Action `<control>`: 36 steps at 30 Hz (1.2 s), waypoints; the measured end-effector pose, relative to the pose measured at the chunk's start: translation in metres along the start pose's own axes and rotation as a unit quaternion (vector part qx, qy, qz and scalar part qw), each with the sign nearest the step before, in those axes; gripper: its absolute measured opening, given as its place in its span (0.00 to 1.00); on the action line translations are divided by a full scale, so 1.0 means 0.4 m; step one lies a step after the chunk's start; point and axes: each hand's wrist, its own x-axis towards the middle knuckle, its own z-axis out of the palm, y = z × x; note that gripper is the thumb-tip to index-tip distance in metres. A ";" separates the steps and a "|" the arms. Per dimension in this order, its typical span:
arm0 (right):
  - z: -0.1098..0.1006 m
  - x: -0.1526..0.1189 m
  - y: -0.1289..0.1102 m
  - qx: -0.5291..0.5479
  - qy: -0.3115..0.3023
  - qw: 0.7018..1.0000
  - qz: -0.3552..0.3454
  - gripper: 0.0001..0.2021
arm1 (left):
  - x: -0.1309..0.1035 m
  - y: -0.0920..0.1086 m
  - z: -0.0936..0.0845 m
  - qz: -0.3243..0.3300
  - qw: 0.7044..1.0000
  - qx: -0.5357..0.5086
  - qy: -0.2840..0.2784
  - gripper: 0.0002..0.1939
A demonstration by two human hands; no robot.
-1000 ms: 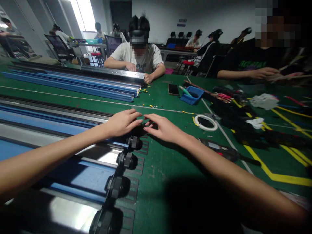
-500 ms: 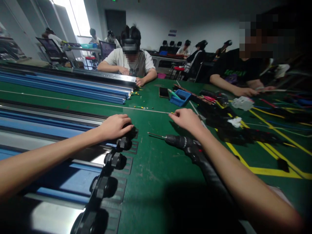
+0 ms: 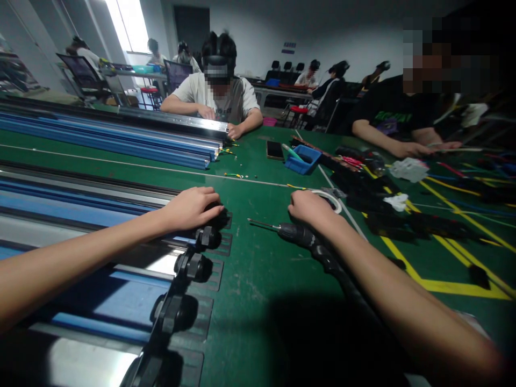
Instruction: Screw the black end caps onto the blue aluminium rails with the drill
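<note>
My left hand [image 3: 192, 208] is curled over the far end of a row of black cable glands [image 3: 197, 267], its fingers round the farthest one, which they mostly hide. These glands line the ends of blue and silver metal profiles [image 3: 105, 298]. My right hand [image 3: 308, 207] is closed with the fingers folded under; what they may hold is hidden. Close below it lies a black power drill [image 3: 296, 234], its long bit pointing left. A white ring-shaped coil [image 3: 336, 200] sits just behind the hand. A short yellow-green wire [image 3: 296, 186] lies apart from the fingertips.
More blue profiles [image 3: 161, 145] lie across the table in front of a co-worker [image 3: 242, 99]. A blue tray [image 3: 302, 164] and a phone [image 3: 274, 150] are at the middle back. Yellow tape lines [image 3: 463, 287], black parts and cables cover the right side, near another person's hands [image 3: 427, 149].
My right hand has drawn back toward me and away from the yellow-green wire's end, uncovering the white coil. My left hand stays at the glands.
</note>
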 end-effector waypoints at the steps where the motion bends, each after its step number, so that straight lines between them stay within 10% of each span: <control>1: 0.002 0.000 -0.006 0.010 0.008 1.000 -0.015 0.13 | 0.000 0.000 0.000 0.001 1.000 -0.001 0.001 0.23; 15: 0.002 -0.041 -0.109 0.265 0.189 0.886 -0.329 0.10 | 0.010 -0.049 -0.016 -0.022 0.994 -0.108 0.005 0.20; 19: 0.009 -0.065 -0.149 0.330 0.157 0.850 -0.379 0.07 | 0.016 -0.081 -0.033 0.013 0.989 -0.146 -0.013 0.22; 36: -0.001 -0.082 -0.162 0.230 0.022 0.878 -0.419 0.11 | 0.003 -0.085 -0.041 -0.026 0.992 -0.106 -0.064 0.28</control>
